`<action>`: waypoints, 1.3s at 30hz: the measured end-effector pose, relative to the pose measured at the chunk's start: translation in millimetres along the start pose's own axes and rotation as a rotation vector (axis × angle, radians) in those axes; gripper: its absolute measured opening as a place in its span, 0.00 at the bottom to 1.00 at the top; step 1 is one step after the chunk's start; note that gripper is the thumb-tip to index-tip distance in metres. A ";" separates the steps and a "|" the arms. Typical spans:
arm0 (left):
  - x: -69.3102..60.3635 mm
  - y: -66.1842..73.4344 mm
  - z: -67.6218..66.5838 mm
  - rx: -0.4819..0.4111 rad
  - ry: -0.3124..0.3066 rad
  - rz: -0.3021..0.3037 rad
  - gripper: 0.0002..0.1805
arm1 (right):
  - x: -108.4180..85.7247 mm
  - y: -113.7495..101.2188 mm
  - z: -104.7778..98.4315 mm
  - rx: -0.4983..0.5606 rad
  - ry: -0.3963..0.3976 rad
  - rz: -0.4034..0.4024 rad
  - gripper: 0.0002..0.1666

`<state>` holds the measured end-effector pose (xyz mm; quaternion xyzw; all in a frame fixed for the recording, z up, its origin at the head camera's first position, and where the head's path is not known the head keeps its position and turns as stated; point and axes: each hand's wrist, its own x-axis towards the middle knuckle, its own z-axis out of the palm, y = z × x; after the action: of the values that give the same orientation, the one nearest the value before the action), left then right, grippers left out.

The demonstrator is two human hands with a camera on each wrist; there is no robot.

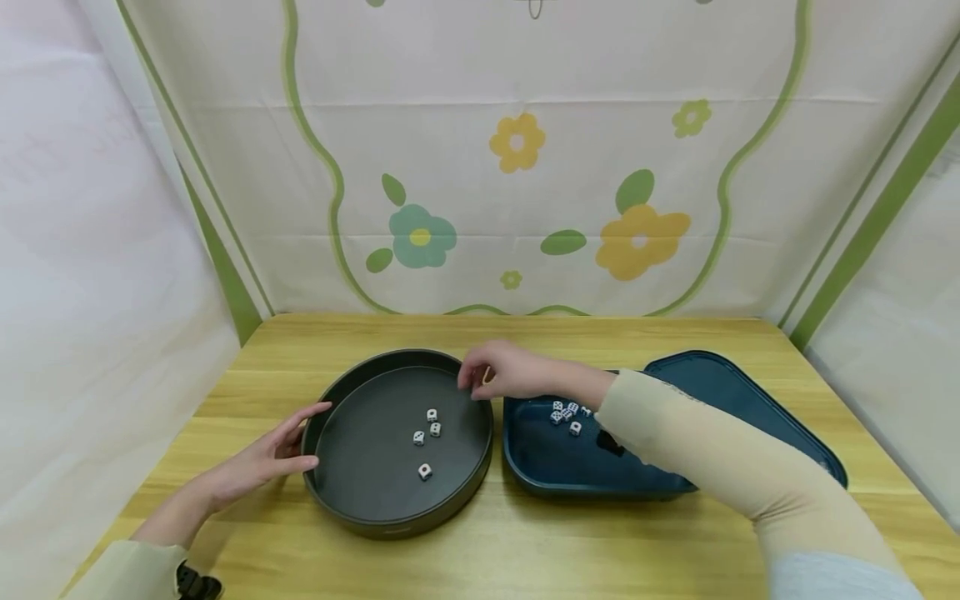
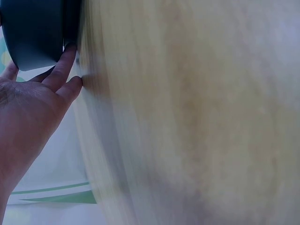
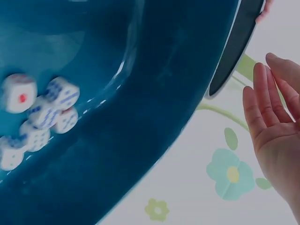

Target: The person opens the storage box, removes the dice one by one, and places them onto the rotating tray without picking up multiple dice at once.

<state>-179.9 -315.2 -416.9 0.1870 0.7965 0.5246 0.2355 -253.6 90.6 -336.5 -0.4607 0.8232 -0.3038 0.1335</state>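
Cream sleeve cloth [image 1: 690, 442] lies nearest the head camera, covering an arm that stretches over a blue tray [image 1: 547, 462] to the right grip [image 1: 506, 371]. That grip hangs above the right rim of a dark round pan [image 1: 363, 450], back upward, fingers bent down and thumb close to them; whether anything is pinched between the tips cannot be told. Left of the pan, the left grip [image 1: 273, 454] is spread, thumb and forefinger apart at the rim, its forearm rising from the lower left.

Four white dice [image 1: 436, 429] lie loose in the pan, between the two grips. Six more dice [image 1: 567, 414] sit in the tray, to the right of the right grip, five bunched and one just beside. Beyond them, a second blue tray or lid [image 1: 731, 387] shows past the sleeve on the bench [image 1: 555, 558].

Only the right wrist view shows a red dot on one tray die, blue dots on others, and the right grip's palm. The left wrist view alone shows, close up, a finger of the left grip against the pan's outer side.
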 end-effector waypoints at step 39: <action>-0.7 -0.5 0.6 -0.027 -0.008 0.003 0.39 | -138.6 42.6 -20.0 0.019 -0.018 0.224 0.12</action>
<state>-178.9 -315.3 -417.5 0.1870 0.7880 0.5350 0.2406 -217.6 231.2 -355.9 -0.3672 0.8653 -0.2909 0.1782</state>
